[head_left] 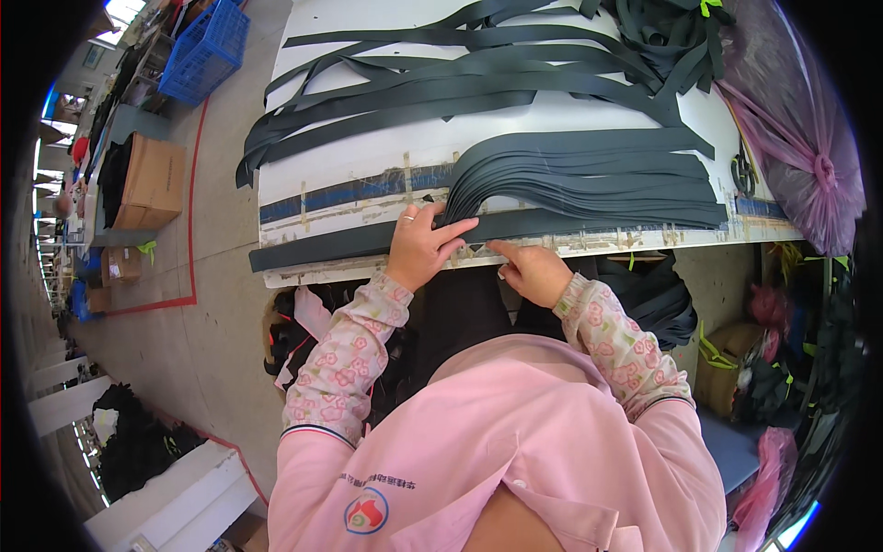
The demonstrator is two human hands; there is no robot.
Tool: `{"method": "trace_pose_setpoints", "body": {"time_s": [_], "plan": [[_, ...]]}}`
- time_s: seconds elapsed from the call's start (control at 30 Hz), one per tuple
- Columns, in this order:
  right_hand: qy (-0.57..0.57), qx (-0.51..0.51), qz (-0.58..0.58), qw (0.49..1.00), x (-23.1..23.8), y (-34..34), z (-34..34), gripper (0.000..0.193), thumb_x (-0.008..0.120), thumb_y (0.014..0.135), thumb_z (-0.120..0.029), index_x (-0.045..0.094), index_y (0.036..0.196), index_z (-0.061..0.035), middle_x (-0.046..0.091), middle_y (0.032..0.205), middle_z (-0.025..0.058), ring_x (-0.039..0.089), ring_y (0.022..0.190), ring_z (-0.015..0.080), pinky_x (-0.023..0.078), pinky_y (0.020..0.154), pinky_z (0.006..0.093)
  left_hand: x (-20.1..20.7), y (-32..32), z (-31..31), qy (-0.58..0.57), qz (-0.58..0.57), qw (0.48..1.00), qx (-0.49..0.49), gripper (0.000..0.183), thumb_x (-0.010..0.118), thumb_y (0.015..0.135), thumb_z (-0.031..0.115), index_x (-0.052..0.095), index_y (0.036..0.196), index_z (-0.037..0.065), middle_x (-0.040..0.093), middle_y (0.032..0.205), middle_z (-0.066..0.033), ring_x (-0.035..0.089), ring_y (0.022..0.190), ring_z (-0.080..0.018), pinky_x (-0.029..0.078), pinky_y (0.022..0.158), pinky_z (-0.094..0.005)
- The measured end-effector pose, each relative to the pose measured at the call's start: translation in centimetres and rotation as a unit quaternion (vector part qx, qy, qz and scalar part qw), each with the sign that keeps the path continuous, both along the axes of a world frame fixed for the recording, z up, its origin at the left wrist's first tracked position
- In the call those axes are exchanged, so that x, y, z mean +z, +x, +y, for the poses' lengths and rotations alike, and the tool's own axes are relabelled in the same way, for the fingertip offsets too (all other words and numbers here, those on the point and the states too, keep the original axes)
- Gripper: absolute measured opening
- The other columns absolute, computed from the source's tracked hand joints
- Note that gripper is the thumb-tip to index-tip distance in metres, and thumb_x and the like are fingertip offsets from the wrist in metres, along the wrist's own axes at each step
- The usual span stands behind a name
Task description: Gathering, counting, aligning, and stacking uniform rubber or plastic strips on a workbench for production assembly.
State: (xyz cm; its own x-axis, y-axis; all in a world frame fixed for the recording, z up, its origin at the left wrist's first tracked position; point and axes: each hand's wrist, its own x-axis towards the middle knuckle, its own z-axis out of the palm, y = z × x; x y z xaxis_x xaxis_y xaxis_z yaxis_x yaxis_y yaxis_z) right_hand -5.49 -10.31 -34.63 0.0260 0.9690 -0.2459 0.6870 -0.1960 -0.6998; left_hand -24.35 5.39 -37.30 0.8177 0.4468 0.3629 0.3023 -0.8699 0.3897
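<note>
My left hand (427, 245) lies with its fingers spread at the gathered left end of a stack of dark grey fabric strips (589, 175). Under that hand a single dark strip (322, 246) runs along the table's near edge, continuing rightward below the stack. At the same edge, my right hand (535, 273) points its index finger at the near side of this strip. Its thumb stands apart from that finger, and the other fingers are curled. Neither hand visibly grips anything.
More long dark strips (478, 87) lie loosely across the white table (331, 18). Scissors (743, 172) and a tied purple plastic bag (809, 156) are at its right end. A blue crate (207, 51) and a cardboard box (150, 182) stand left, across the aisle.
</note>
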Motion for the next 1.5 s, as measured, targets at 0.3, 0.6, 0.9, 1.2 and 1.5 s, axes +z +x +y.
{"method": "trace_pose_setpoints", "body": {"time_s": [0.3,0.6,0.9,1.2,1.5], "plan": [[-0.027,0.004,-0.019,0.999,0.4,0.2,0.1,0.049,0.060,0.088,-0.012,0.055,0.136,-0.0055,0.071,0.092,0.0243,0.069,0.085,0.0402,0.054,0.078,0.0494,-0.3,-0.1,0.0,0.010,-0.006,1.000,-0.003,0.042,0.076,0.082,0.026,0.072,0.121,0.038,0.062,0.112,-0.0094,0.055,0.088,-0.0285,0.047,0.082,-0.0395],[-0.004,-0.010,-0.059,0.998,0.7,0.1,0.0,0.061,0.064,0.087,-0.010,0.044,0.145,-0.0067,0.069,0.082,0.0204,0.068,0.077,0.0394,0.053,0.071,0.0491,-0.2,0.0,0.0,0.007,-0.009,1.000,-0.003,0.041,0.076,0.081,0.025,0.073,0.120,0.038,0.063,0.111,-0.0095,0.056,0.086,-0.0281,0.048,0.081,-0.0396],[0.144,-0.163,0.089,0.972,-2.8,-3.2,3.8,0.020,0.066,0.089,-0.010,0.063,0.107,-0.0028,0.067,0.072,0.0153,0.067,0.066,0.0338,0.052,0.065,0.0416,-0.4,0.1,0.4,-0.009,-0.040,0.999,-0.001,0.038,0.075,0.082,0.020,0.075,0.117,0.034,0.064,0.108,-0.0120,0.057,0.082,-0.0284,0.049,0.076,-0.0385],[0.150,-0.174,-0.002,0.973,-3.7,-4.5,4.3,0.010,0.065,0.089,-0.017,0.066,0.093,-0.0073,0.071,0.077,0.0089,0.068,0.075,0.0316,0.045,0.078,0.0449,-0.3,0.3,0.3,-0.031,-0.037,0.999,0.002,0.036,0.074,0.083,0.020,0.075,0.116,0.034,0.064,0.109,-0.0123,0.056,0.081,-0.0284,0.049,0.075,-0.0392],[0.059,-0.242,0.120,0.961,-1.1,3.3,0.7,0.020,0.063,0.090,-0.009,0.068,0.108,-0.0014,0.070,0.075,0.0135,0.069,0.066,0.0218,0.052,0.061,0.0337,-0.1,0.3,0.3,-0.022,-0.038,0.999,-0.004,0.037,0.074,0.083,0.018,0.075,0.116,0.034,0.064,0.108,-0.0126,0.056,0.082,-0.0285,0.048,0.076,-0.0392]]}}
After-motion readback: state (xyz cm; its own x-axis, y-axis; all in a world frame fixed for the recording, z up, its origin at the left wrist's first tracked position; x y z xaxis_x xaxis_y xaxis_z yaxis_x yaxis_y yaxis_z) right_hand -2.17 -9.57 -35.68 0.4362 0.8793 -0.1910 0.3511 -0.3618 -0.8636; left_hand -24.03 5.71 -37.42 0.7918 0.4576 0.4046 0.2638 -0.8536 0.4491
